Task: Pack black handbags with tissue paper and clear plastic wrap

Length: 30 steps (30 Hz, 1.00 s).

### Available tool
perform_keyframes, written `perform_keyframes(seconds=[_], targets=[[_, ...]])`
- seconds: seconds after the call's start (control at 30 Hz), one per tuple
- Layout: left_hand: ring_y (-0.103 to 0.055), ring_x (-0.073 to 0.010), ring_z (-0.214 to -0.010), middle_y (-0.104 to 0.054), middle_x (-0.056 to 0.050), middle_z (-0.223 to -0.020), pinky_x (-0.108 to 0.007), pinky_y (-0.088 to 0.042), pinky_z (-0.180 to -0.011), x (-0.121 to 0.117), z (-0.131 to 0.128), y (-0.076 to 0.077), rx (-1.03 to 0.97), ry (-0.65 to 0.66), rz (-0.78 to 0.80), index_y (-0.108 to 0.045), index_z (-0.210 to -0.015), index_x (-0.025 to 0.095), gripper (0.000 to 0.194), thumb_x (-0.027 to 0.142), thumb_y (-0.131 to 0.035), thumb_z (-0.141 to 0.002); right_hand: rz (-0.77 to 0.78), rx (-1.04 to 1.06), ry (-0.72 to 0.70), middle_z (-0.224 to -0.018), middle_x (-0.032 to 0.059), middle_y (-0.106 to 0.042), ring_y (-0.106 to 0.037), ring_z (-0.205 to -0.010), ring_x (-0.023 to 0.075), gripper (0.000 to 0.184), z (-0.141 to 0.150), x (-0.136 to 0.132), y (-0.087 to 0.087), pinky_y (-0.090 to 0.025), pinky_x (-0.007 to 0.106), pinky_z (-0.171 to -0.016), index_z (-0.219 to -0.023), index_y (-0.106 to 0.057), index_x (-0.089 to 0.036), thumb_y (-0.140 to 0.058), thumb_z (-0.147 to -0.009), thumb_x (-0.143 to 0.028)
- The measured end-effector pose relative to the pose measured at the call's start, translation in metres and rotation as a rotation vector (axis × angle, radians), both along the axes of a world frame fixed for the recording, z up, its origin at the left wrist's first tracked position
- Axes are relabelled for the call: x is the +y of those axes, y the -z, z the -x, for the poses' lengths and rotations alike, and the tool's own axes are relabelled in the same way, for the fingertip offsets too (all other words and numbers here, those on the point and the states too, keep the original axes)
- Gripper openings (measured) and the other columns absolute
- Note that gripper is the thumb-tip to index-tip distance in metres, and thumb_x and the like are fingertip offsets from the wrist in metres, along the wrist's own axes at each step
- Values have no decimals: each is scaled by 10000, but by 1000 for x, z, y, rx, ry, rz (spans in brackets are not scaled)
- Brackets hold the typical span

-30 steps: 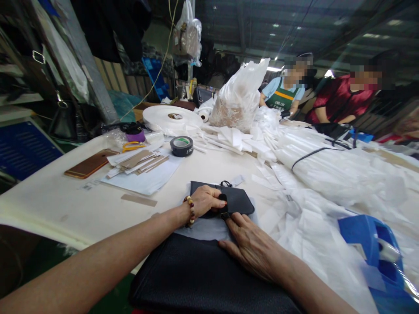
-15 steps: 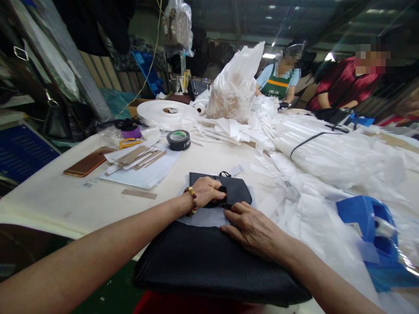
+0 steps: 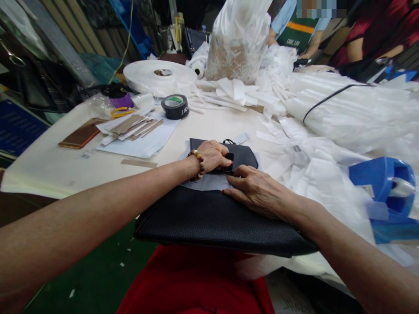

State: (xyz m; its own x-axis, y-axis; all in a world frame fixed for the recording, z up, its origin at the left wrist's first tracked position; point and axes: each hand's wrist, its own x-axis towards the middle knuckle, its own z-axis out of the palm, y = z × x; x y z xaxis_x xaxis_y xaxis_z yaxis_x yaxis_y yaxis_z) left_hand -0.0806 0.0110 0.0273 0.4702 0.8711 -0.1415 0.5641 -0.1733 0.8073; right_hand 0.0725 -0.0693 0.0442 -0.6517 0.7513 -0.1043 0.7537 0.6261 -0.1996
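A black leather bag [image 3: 222, 222] lies at the table's near edge, its front part hanging slightly over. Across it is a thin pale sheet [image 3: 211, 183], and beyond that a black flap [image 3: 244, 155] with a small cord loop. My left hand [image 3: 212, 156], wearing a bead bracelet [image 3: 197, 165], is closed on a small black tab [image 3: 230, 161] at the flap's near edge. Close beside it, my right hand [image 3: 257, 187] rests on the bag and the sheet, thumb and forefinger apart. Its fingertips are near the tab's lower end; some fingers are curled out of sight.
To the left lie a brown phone [image 3: 81, 133], paper strips [image 3: 131, 126], yellow-handled scissors [image 3: 121, 112] and black tape [image 3: 176, 107]. A white roll [image 3: 144, 78] sits behind. White plastic wrapping [image 3: 347, 104] and a blue tape dispenser [image 3: 381, 179] are at right. Two people work across the table.
The camera view has tilted downward, so everything sits higher in the picture and red cloth shows below. Both hands keep nearly the same position on the bag.
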Motion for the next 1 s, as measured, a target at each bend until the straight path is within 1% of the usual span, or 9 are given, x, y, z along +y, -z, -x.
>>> perform_keyframes(seconds=[0.2,0.37,0.57,0.7,0.8,0.87,0.93,0.97,1.0], targets=[[-387,-98,-502,-402,45,-457,-241,-226,-512,-10,-1,-6,152,58,-167,-468,-473,150,257,206,-617,-674,-24,15,-15,-844,70,-536,-533,-801,159,379,-1,1,2,-444,294,-795,-838,-618,-140,-348,-940,-386],[-415,-115,-569,-433,32,-540,-251,-253,-566,-18,-4,-3,266,167,-322,-486,-521,155,226,184,-587,-721,-13,53,22,-883,84,-576,-565,-822,164,371,-1,2,2,-453,293,-799,-836,-644,-130,-390,-926,-385],[-515,-169,-745,-560,-29,-736,-250,-356,-689,-21,8,-5,325,439,-429,-612,-730,150,105,150,-525,-790,137,232,132,-955,77,-616,-598,-828,168,257,-15,0,-9,-469,290,-782,-949,-661,-157,-472,-890,-321],[-550,-187,-837,-609,-81,-859,-253,-405,-771,-24,19,-4,339,597,-488,-624,-807,131,201,103,-426,-833,63,399,264,-1052,81,-626,-587,-938,184,273,-21,3,-7,-459,329,-864,-1085,-597,-160,-450,-861,-214],[-548,-233,-954,-615,-157,-999,-293,-406,-883,-29,21,-1,359,669,-543,-618,-929,61,210,72,-456,-796,102,401,191,-1161,77,-601,-551,-1061,184,374,-14,8,-3,-421,354,-953,-1153,-546,-167,-419,-806,-113],[-526,-265,-1033,-589,-209,-1084,-311,-385,-948,-34,25,-2,375,693,-581,-584,-1028,1,292,76,-520,-753,123,333,100,-1218,94,-576,-520,-1124,192,431,-6,11,-1,-391,375,-996,-1194,-517,-147,-395,-785,-85],[-540,-245,-1022,-608,-184,-1070,-304,-385,-963,-39,36,-6,326,681,-590,-604,-1004,34,264,91,-509,-765,102,232,43,-1268,121,-542,-486,-1172,211,449,0,11,-1,-364,402,-1023,-1227,-498,-120,-376,-796,-92],[-546,-226,-1018,-620,-156,-1059,-306,-383,-969,-40,45,-9,268,605,-587,-617,-980,74,240,104,-476,-789,87,187,31,-1296,131,-517,-469,-1193,219,456,2,11,-2,-353,412,-1034,-1246,-486,-108,-368,-806,-99],[-543,-214,-1027,-624,-130,-1061,-319,-376,-979,-41,56,-11,203,464,-580,-621,-973,110,241,125,-445,-810,76,154,26,-1319,135,-495,-456,-1208,224,464,4,11,-3,-348,416,-1041,-1262,-476,-101,-363,-813,-105]])
